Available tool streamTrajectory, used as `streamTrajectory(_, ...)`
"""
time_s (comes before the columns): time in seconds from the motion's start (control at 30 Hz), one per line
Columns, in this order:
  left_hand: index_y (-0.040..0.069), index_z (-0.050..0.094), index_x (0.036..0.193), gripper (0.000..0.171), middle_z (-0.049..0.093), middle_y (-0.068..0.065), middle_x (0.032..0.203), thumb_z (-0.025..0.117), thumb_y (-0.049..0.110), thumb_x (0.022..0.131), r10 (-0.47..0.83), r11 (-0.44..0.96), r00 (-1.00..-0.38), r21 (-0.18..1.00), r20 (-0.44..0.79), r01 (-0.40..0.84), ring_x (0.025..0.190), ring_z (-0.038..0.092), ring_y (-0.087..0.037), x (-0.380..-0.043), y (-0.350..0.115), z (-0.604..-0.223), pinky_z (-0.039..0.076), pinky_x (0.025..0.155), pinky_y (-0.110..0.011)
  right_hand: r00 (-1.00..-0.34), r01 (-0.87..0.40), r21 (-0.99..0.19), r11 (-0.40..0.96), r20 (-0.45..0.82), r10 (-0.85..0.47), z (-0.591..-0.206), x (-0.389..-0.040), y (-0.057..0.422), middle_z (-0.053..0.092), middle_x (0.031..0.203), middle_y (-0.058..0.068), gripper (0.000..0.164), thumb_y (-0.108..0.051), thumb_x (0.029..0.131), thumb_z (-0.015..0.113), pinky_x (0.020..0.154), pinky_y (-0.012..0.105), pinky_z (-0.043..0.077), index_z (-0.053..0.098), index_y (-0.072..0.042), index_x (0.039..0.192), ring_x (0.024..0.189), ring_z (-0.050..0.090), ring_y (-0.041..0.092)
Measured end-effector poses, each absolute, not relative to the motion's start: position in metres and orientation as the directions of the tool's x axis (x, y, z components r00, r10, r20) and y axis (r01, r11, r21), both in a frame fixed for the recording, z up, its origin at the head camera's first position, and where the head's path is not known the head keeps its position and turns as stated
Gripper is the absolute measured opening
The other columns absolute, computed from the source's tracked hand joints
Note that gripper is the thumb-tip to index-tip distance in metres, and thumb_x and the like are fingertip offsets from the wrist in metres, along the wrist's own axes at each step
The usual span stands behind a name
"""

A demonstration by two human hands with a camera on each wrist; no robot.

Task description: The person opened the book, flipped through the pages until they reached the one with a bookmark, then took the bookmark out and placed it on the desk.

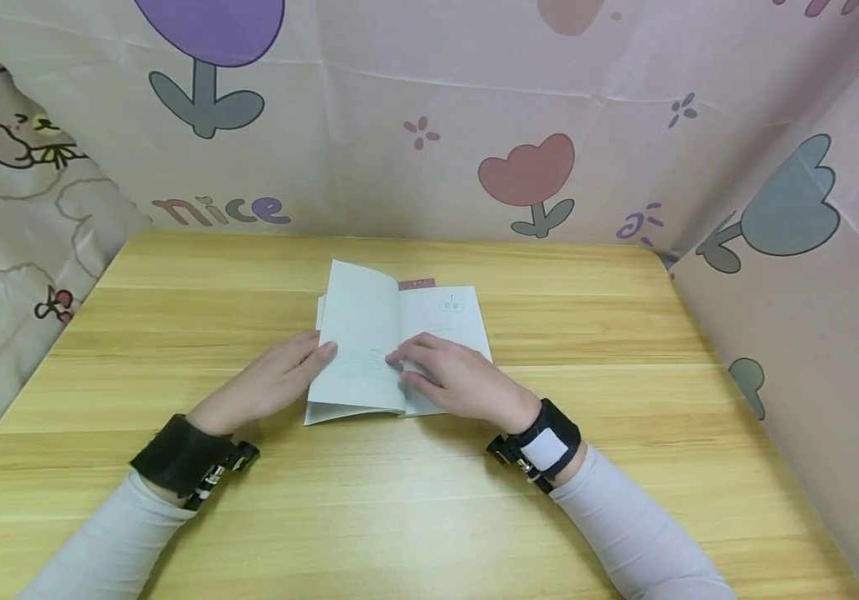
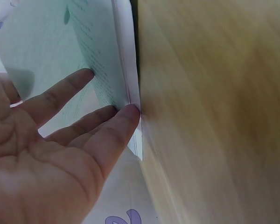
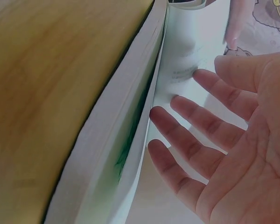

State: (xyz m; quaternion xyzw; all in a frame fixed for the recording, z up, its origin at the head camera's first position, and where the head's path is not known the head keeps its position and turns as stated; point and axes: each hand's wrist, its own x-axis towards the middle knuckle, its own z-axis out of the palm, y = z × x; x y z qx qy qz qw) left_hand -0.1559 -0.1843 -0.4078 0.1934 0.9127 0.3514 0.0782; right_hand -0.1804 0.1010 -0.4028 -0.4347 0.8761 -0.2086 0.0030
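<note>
An open book [image 1: 362,333] lies on the table with its left leaves lifted off at the lower edge. My left hand [image 1: 272,379] grips these leaves at the left edge, its thumb [image 1: 327,352] over the page and the other fingers partly hidden behind. In the left wrist view, fingertips meet the printed page [image 2: 91,42] and the edge of the leaves. Near the middle fold, my right hand [image 1: 466,379] rests on the book, fingers extended and spread. The right wrist view shows these fingers [image 3: 182,135] against the page. A small green drawing [image 1: 451,306] marks the right page.
A reddish strip [image 1: 417,284] sticks out past the book's top edge. The wooden table [image 1: 399,508] spreads around the book. Printed cloth [image 1: 369,167] hangs behind the table and along both sides. Black straps [image 1: 185,457] with small cameras wrap both wrists.
</note>
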Motion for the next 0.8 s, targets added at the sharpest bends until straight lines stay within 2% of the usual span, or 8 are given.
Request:
streamTrajectory(0.13, 0.004, 0.051, 0.138, 0.053, 0.048, -0.016, 0.139, 0.03, 0.04, 0.106, 0.422, 0.664, -0.906, 0.671, 0.03, 0.331, 0.127, 0.042, -0.032, -0.1566, -0.1854, -0.4087, 0.034, 0.101, -0.052, -0.623, -0.76, -0.363, 0.539, 0.167, -0.764, -0.4035, -0.1795, 0.1006, 0.055, 0.124, -0.004, 0.031, -0.028, 0.1, 0.053, 0.088, 0.025, 0.046, 0.062, -0.017, 0.127, 0.107, 0.05, 0.005)
streamTrajectory(0.23, 0.009, 0.057, 0.127, 0.044, 0.06, -0.01, 0.115, 0.033, 0.039, 0.106, 0.416, 0.662, -0.908, 0.671, 0.042, 0.334, 0.104, 0.055, -0.025, -0.1573, -0.1857, -0.4096, 0.046, 0.085, -0.045, -0.619, -0.761, -0.362, 0.538, 0.157, -0.769, -0.4035, -0.1785, 0.1003, 0.054, 0.127, -0.002, 0.032, -0.03, 0.099, 0.054, 0.091, 0.026, 0.045, 0.063, -0.017, 0.127, 0.111, 0.049, 0.006)
streamTrajectory(0.3, 0.01, 0.057, 0.124, 0.04, 0.06, -0.006, 0.106, 0.034, 0.038, 0.105, 0.414, 0.661, -0.909, 0.672, 0.046, 0.334, 0.093, 0.055, -0.021, -0.1575, -0.1858, -0.4098, 0.047, 0.077, -0.04, -0.617, -0.761, -0.364, 0.537, 0.15, -0.773, -0.4036, -0.1781, 0.1002, 0.053, 0.129, 0.0, 0.033, -0.03, 0.099, 0.054, 0.093, 0.027, 0.044, 0.063, -0.016, 0.128, 0.114, 0.049, 0.008)
streamTrajectory(0.4, 0.006, 0.048, 0.136, 0.045, 0.059, -0.011, 0.119, 0.035, 0.036, 0.106, 0.423, 0.657, -0.905, 0.676, 0.035, 0.333, 0.103, 0.056, -0.024, -0.1574, -0.1864, -0.4097, 0.048, 0.083, -0.042, -0.615, -0.76, -0.363, 0.539, 0.134, -0.777, -0.4038, -0.1777, 0.0998, 0.052, 0.132, 0.003, 0.035, -0.031, 0.099, 0.055, 0.096, 0.028, 0.042, 0.062, -0.016, 0.129, 0.118, 0.048, 0.011)
streamTrajectory(0.47, 0.002, 0.033, 0.148, 0.054, 0.047, -0.015, 0.139, 0.035, 0.035, 0.106, 0.431, 0.659, -0.902, 0.674, 0.026, 0.334, 0.119, 0.05, -0.028, -0.1575, -0.1868, -0.4097, 0.043, 0.095, -0.046, -0.613, -0.759, -0.364, 0.539, 0.125, -0.78, -0.4041, -0.1778, 0.0997, 0.052, 0.133, 0.004, 0.036, -0.031, 0.098, 0.055, 0.098, 0.029, 0.041, 0.062, -0.016, 0.13, 0.12, 0.047, 0.012)
streamTrajectory(0.53, 0.002, 0.019, 0.154, 0.06, 0.033, -0.018, 0.149, 0.034, 0.034, 0.106, 0.433, 0.663, -0.901, 0.674, 0.009, 0.326, 0.129, 0.04, -0.033, -0.1578, -0.1874, -0.4099, 0.037, 0.1, -0.049, -0.609, -0.762, -0.363, 0.536, 0.12, -0.784, -0.4043, -0.1777, 0.0993, 0.052, 0.134, 0.005, 0.036, -0.031, 0.098, 0.056, 0.099, 0.029, 0.04, 0.062, -0.016, 0.13, 0.122, 0.046, 0.013)
streamTrajectory(0.67, 0.002, 0.009, 0.155, 0.064, 0.022, -0.019, 0.153, 0.035, 0.033, 0.105, 0.423, 0.671, -0.906, 0.676, -0.015, 0.303, 0.131, 0.036, -0.036, -0.1583, -0.1878, -0.4101, 0.034, 0.102, -0.051, -0.594, -0.773, -0.358, 0.524, 0.12, -0.795, -0.4044, -0.1772, 0.0989, 0.052, 0.135, 0.006, 0.036, -0.03, 0.098, 0.057, 0.102, 0.029, 0.037, 0.062, -0.016, 0.13, 0.123, 0.045, 0.014)
streamTrajectory(0.8, 0.004, 0.007, 0.155, 0.065, 0.025, -0.02, 0.152, 0.04, 0.029, 0.104, 0.418, 0.651, -0.909, 0.7, -0.007, 0.294, 0.129, 0.038, -0.036, -0.1582, -0.1874, -0.4089, 0.037, 0.1, -0.05, -0.578, -0.788, -0.342, 0.511, 0.125, -0.807, -0.4043, -0.1767, 0.0984, 0.052, 0.135, 0.007, 0.036, -0.029, 0.098, 0.057, 0.103, 0.029, 0.035, 0.062, -0.015, 0.131, 0.124, 0.046, 0.015)
